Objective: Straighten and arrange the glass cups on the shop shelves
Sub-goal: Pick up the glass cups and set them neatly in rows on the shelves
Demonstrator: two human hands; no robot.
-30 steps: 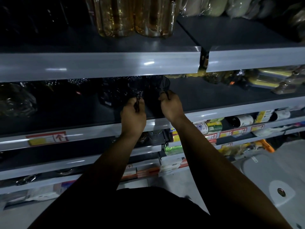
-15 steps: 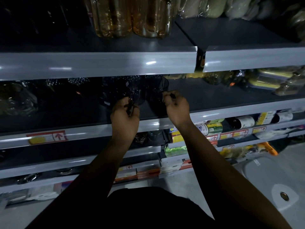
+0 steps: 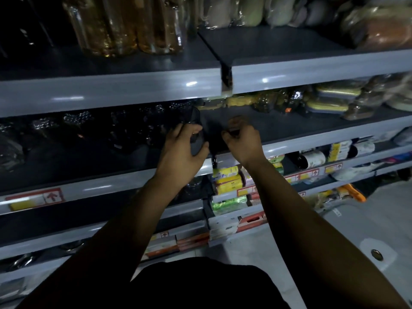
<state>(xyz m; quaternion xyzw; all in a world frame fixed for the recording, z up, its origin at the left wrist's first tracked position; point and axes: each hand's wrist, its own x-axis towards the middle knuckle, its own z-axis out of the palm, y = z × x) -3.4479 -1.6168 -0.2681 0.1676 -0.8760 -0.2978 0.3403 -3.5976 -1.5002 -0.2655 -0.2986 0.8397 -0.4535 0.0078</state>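
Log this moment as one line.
stage: arranging | left hand grips glass cup | right hand pinches dark item, blurred | place: shelf front | other cups: further left

I get single head view, wide-angle, worn on person's head. Faces forward and down at shop shelves (image 3: 111,94), near. Mid-frame: glass cup (image 3: 190,118), left hand (image 3: 181,152), right hand (image 3: 244,144); arms (image 3: 124,230) enter from bottom edge; floor (image 3: 367,219) lower right.
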